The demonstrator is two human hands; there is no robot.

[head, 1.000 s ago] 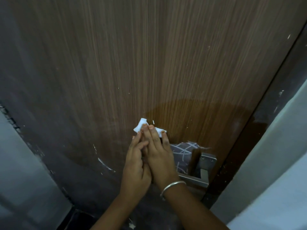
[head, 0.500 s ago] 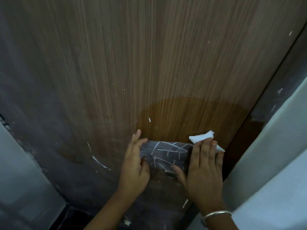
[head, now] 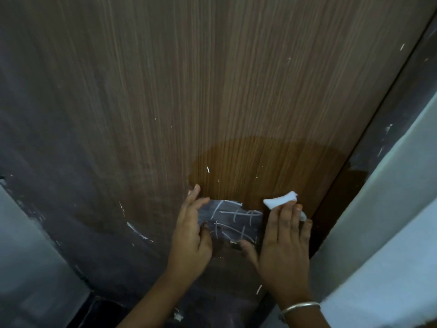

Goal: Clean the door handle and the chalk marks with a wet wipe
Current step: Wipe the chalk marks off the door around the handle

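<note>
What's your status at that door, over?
Left hand flat on door beside chalk marks. Right hand pressing wet wipe to door, just right of marks. Marks plainly visible, nothing blocking them.

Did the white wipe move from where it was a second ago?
Yes. The wet wipe under the right hand went rightward: it was left of the chalk-marked patch, and now it is right of it.

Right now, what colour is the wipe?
White. The wipe shows under the right hand's fingers in the head view, the only view.
</note>
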